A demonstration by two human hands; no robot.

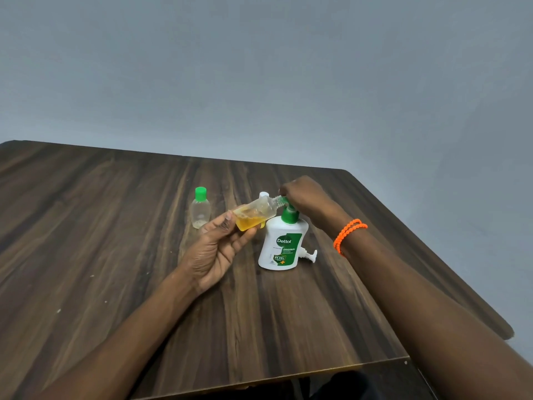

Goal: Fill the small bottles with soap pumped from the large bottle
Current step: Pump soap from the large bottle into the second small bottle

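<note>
The large white soap bottle (pixel 278 246) with a green pump stands mid-table. My right hand (pixel 302 196) lies on top of the pump head (pixel 288 213), its fingers bent down over it. My left hand (pixel 215 246) grips a small clear bottle (pixel 255 213) by its base. That bottle is tilted, its open neck against the pump's nozzle, and yellow soap fills its lower part. A second small bottle (pixel 200 209) with a green cap stands upright to the left and looks nearly empty.
A white cap (pixel 264 194) shows just behind the held bottle. A white pump part (pixel 310 255) lies on the dark wooden table (pixel 115 255) to the right of the large bottle. The table's right edge runs diagonally past my right forearm. A grey wall stands behind.
</note>
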